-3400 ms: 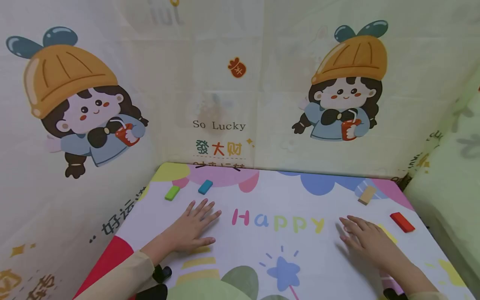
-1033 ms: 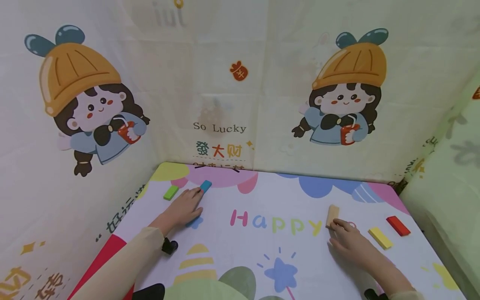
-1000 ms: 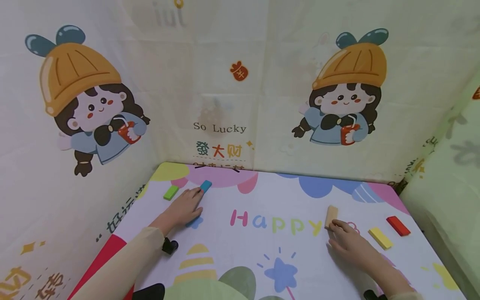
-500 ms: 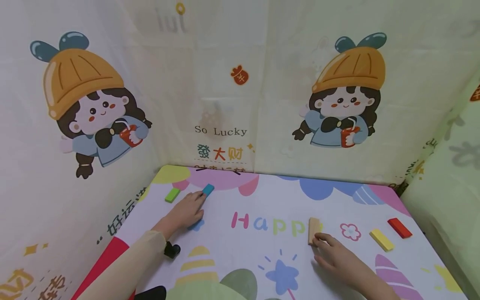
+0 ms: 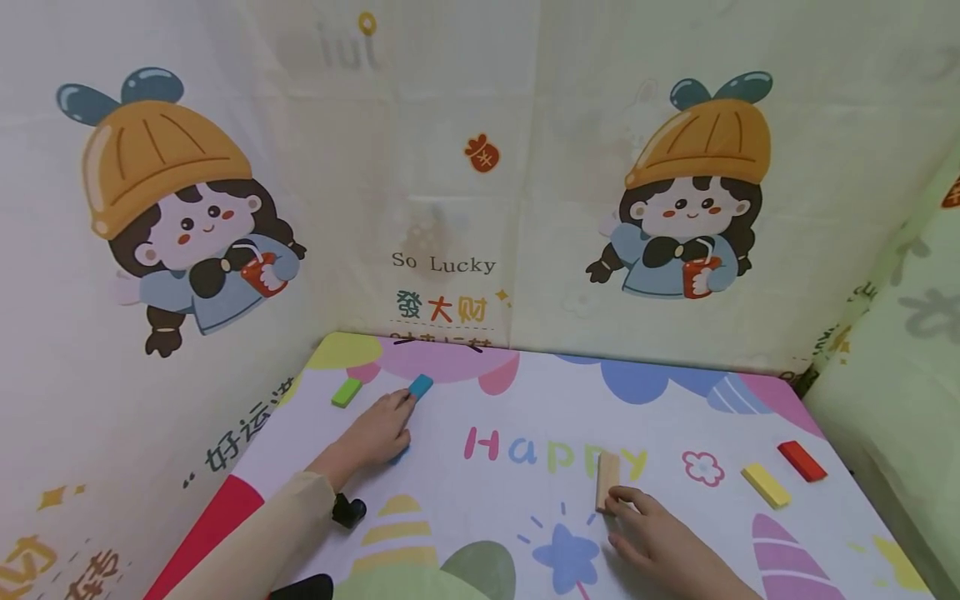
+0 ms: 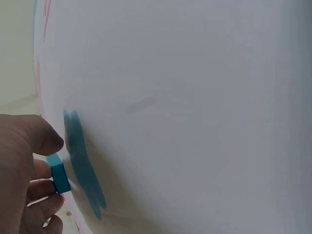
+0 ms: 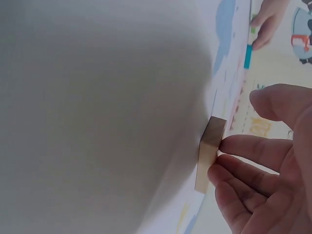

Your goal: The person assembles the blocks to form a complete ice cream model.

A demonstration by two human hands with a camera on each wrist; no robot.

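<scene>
My left hand [image 5: 375,437] lies low over the mat, fingertips touching the near end of a blue block [image 5: 421,386]. In the left wrist view the thumb stands apart from that blue block [image 6: 59,176], and the fingers lie against its side. My right hand [image 5: 660,537] touches a plain wooden block [image 5: 608,482] lying over the last letters of "Happy". The right wrist view has the fingertips against the face of the wooden block [image 7: 209,156], with the thumb held away from it.
A green block [image 5: 347,392] lies left of the blue one. Yellow [image 5: 766,486] and red [image 5: 802,461] blocks lie at the right. The printed mat [image 5: 525,400] meets cloth-covered walls [image 5: 540,250] at the back and sides.
My left hand has come forward to the blue block, which has shifted slightly right. My right hand has slid the wooden block from the back right leftward and nearer, past the "y".
</scene>
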